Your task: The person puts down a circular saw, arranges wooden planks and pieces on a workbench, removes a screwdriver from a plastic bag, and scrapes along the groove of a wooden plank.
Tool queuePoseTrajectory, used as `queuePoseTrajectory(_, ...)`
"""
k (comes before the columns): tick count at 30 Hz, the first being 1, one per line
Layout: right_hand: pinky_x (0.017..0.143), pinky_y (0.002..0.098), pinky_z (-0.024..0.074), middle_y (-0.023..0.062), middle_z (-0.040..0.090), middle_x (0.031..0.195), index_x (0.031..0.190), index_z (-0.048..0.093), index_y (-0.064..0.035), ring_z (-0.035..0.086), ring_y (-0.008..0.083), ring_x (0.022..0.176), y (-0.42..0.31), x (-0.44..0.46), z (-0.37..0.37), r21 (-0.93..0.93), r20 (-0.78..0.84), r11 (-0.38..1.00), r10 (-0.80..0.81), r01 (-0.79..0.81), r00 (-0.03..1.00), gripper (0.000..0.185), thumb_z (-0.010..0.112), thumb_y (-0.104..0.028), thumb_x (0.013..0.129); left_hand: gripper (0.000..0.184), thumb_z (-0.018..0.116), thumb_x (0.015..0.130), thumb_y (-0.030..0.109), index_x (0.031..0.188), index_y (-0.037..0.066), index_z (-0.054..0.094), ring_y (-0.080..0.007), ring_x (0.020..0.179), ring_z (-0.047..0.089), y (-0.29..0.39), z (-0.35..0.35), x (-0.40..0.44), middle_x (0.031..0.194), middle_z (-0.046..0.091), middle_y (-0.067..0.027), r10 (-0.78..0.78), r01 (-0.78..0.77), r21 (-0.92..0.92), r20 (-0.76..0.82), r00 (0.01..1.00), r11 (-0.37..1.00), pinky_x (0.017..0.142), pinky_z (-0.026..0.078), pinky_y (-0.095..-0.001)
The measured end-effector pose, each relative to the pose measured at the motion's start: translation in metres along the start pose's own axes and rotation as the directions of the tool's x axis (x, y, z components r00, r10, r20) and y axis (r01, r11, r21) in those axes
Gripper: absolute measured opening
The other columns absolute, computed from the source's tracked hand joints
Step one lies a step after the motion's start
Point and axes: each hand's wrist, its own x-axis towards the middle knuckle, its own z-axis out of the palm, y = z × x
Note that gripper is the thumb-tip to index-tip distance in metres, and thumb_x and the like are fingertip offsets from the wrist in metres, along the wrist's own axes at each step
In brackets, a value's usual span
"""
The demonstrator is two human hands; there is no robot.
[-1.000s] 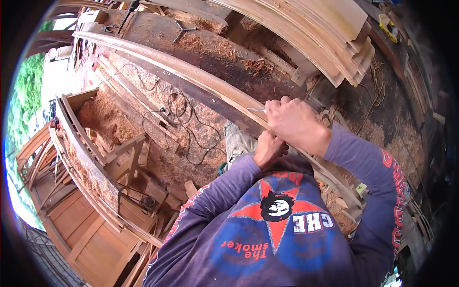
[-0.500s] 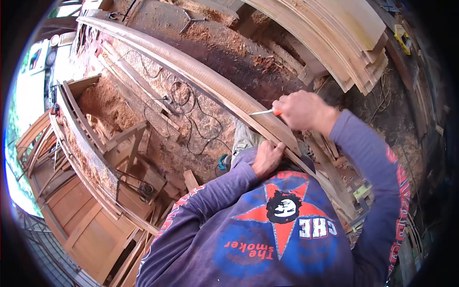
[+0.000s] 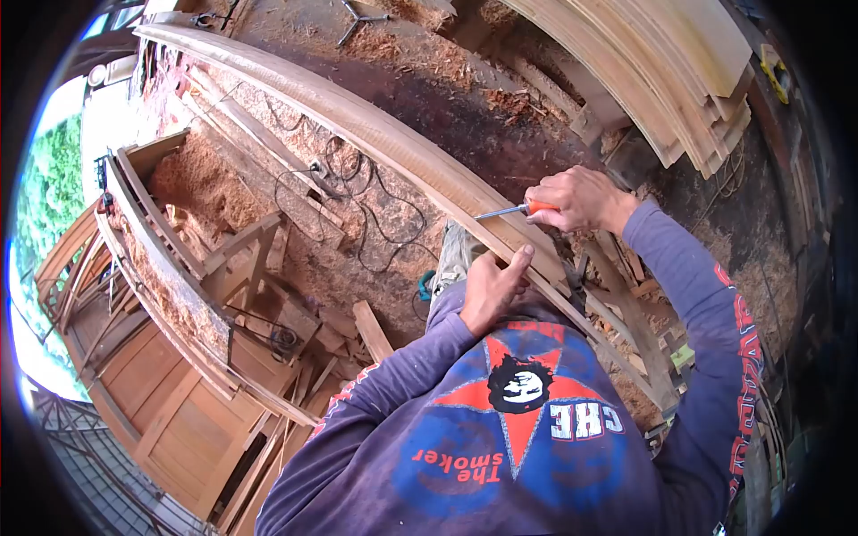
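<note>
My right hand point(image 3: 579, 198) is closed round the orange handle of a screwdriver point(image 3: 506, 211). The metal shaft points left, and its tip touches or hovers just over the near edge of a long, curved wooden plank point(image 3: 375, 125); I cannot tell which. Below it, my left hand point(image 3: 493, 288) grips the plank's near edge, thumb laid on top. Its other fingers are partly hidden. The plank runs from the upper left down to the front of my body.
Stacked thin boards point(image 3: 657, 71) stand at the upper right. A black cable point(image 3: 366, 210) loops over the sawdust-covered floor point(image 3: 313, 241). To the left lie a curved wooden frame point(image 3: 170, 268) holding shavings and a panelled wooden door point(image 3: 192, 433). A metal three-armed tool point(image 3: 357, 20) rests at the top.
My left hand has shifted slightly, its thumb now stretched along the plank. The screwdriver has moved a little to the right in my right hand. The whole view has shifted slightly.
</note>
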Motion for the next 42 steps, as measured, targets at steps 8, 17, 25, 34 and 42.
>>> queuePoseTrajectory(8, 0.06, 0.041, 0.0545, 0.0067, 0.063, 0.072, 0.092, 0.061, -0.0118, 0.067, 0.0285, 0.067, 0.008, -0.004, 0.007, -0.077, -0.092, 0.996, -0.059, 0.052, 0.994, 0.027, 0.07, -0.037, 0.089, 0.038, 0.062, 0.096, 0.023, 0.109, -0.013, 0.065, -0.0236, 0.077, 0.072, 0.002, 0.001, -0.001, 0.095, 0.072, -0.0186, -0.016, 0.02, -0.298, 0.015, 1.0, 0.954, 0.069, 0.06, -0.0326)
queuePoseTrajectory(17, 0.06, 0.0416, 0.0547, 0.0063, 0.063, 0.072, 0.093, 0.062, -0.0119, 0.067, 0.0287, 0.068, 0.016, -0.003, 0.01, -0.014, -0.094, 0.996, -0.093, 0.092, 0.991, 0.026, 0.069, -0.036, 0.089, 0.034, 0.053, 0.094, 0.01, 0.12, -0.011, 0.054, -0.0315, 0.09, 0.072, 0.033, 0.006, -0.013, 0.107, 0.068, -0.0217, -0.174, 0.191, -0.365, 0.08, 0.981, 0.911, 0.076, 0.062, -0.0404)
queuePoseTrajectory(25, 0.06, 0.0418, 0.0545, 0.0072, 0.062, 0.072, 0.091, 0.061, -0.0109, 0.067, 0.0287, 0.069, 0.024, -0.004, 0.009, 0.02, -0.092, 0.994, -0.103, 0.106, 0.99, 0.025, 0.069, -0.035, 0.089, 0.041, 0.057, 0.09, 0.013, 0.126, -0.006, 0.051, -0.0308, 0.096, 0.071, 0.031, 0.004, -0.008, 0.113, 0.066, -0.0192, -0.221, 0.25, -0.382, 0.119, 0.968, 0.89, 0.083, 0.059, -0.0413)
queuePoseTrajectory(34, 0.059, 0.0439, 0.0537, 0.0086, 0.063, 0.072, 0.09, 0.059, -0.0108, 0.066, 0.0317, 0.069, 0.028, -0.002, 0.01, 0.073, -0.094, 0.99, -0.118, 0.125, 0.989, 0.026, 0.069, -0.035, 0.089, 0.038, 0.062, 0.09, 0.015, 0.123, -0.003, 0.056, -0.027, 0.099, 0.069, 0.028, 0.006, -0.009, 0.112, 0.067, -0.0136, -0.253, 0.28, -0.457, 0.122, 0.96, 0.844, 0.088, 0.056, -0.0416)
queuePoseTrajectory(42, 0.059, 0.0427, 0.0542, 0.0085, 0.063, 0.073, 0.093, 0.061, -0.0097, 0.066, 0.0308, 0.068, 0.025, -0.002, 0.009, 0.04, -0.083, 0.992, -0.119, 0.123, 0.989, 0.027, 0.07, -0.035, 0.089, 0.028, 0.066, 0.093, 0.019, 0.114, 0.0, 0.062, -0.0255, 0.096, 0.069, 0.014, 0.0, -0.005, 0.108, 0.068, -0.0131, -0.249, 0.313, -0.519, 0.19, 0.95, 0.796, 0.09, 0.055, -0.0426)
